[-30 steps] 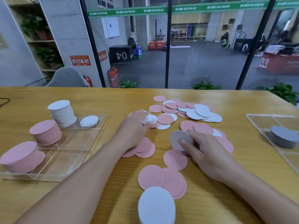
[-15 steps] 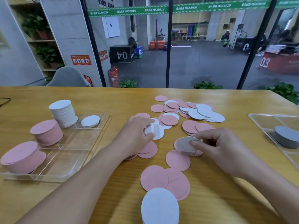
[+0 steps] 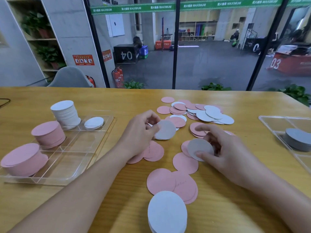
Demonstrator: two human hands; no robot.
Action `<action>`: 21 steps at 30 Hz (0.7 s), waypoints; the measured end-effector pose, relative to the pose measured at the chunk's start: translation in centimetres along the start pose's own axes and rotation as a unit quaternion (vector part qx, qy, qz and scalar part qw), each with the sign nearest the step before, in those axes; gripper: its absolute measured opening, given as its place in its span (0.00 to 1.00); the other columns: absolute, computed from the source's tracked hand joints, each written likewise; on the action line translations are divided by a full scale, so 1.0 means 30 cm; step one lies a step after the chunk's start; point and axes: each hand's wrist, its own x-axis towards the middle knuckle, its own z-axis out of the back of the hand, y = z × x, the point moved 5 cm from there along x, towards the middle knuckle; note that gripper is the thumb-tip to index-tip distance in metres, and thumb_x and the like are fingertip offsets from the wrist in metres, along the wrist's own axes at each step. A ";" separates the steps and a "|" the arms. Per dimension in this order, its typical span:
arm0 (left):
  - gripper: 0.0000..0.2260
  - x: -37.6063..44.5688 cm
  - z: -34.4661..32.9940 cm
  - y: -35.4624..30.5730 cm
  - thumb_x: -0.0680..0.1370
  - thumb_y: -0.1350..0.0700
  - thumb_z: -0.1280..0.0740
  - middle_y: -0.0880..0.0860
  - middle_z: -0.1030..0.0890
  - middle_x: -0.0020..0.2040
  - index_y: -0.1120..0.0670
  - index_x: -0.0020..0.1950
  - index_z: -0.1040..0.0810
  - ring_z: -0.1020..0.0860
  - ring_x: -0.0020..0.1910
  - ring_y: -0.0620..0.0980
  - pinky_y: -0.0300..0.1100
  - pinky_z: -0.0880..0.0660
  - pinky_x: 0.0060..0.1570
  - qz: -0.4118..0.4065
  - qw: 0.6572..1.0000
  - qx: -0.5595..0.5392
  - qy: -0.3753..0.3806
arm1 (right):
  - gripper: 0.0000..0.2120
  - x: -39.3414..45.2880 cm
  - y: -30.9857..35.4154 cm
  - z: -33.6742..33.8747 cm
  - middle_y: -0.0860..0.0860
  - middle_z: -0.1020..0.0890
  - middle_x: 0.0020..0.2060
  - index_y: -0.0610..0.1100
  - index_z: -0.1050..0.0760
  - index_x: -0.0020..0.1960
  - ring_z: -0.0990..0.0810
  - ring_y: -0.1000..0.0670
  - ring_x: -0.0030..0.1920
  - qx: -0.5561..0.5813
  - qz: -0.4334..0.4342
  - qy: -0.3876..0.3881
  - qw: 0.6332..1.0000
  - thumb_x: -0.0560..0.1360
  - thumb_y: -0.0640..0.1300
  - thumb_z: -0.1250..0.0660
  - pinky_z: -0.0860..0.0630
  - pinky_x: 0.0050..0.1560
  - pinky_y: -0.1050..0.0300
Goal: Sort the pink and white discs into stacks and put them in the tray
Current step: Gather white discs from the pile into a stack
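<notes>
My left hand: fingers curled, pinching one white disc above the table.
My right hand: thumb and fingers gripping a greyish-white disc, tilted up off the wood.
Loose discs: thin, flat, round, pink and white, scattered and overlapping centre to far right; too overlapped to count.
Near stack: white, one.
Tray: clear, compartmented, left; four stacks, namely two pink, one tall white, one low white.
Second tray: right; one grey stack.
</notes>
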 end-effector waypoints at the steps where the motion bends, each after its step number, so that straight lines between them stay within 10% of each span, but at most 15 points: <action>1: 0.04 -0.005 0.000 -0.011 0.86 0.55 0.29 0.49 0.15 0.44 0.49 0.51 0.17 0.17 0.37 0.47 0.54 0.16 0.41 0.002 1.000 -0.030 -0.006 | 0.22 0.002 -0.002 -0.002 0.63 0.20 0.50 0.65 0.26 0.66 0.20 0.55 0.46 -0.022 0.008 0.003 1.000 0.78 0.48 0.22 0.24 0.45 0.61; 5: 0.13 -0.010 -0.003 -0.018 0.85 0.47 0.27 0.51 0.12 0.45 0.55 0.47 0.15 0.11 0.45 0.49 0.55 0.14 0.52 0.016 0.995 -0.095 -0.003 | 0.03 0.003 -0.019 -0.012 0.61 0.20 0.44 0.55 0.22 0.53 0.23 0.55 0.43 -0.062 0.012 0.029 0.998 0.82 0.52 0.28 0.29 0.39 0.56; 12: 0.11 -0.019 -0.008 -0.012 0.78 0.58 0.20 0.45 0.13 0.49 0.46 0.57 0.13 0.14 0.44 0.44 0.39 0.19 0.47 0.022 0.998 -0.056 0.032 | 0.07 0.001 -0.027 -0.013 0.59 0.21 0.42 0.56 0.25 0.53 0.23 0.54 0.42 -0.055 0.010 0.032 0.998 0.81 0.55 0.27 0.26 0.41 0.56; 21: 0.00 -0.022 -0.028 -0.036 0.82 0.57 0.23 0.53 0.12 0.49 0.53 0.51 0.12 0.17 0.47 0.47 0.46 0.22 0.52 -0.010 0.993 -0.102 0.051 | 0.10 0.009 -0.025 -0.018 0.56 0.23 0.38 0.52 0.25 0.47 0.27 0.54 0.37 -0.021 0.019 0.007 1.000 0.85 0.55 0.34 0.31 0.38 0.58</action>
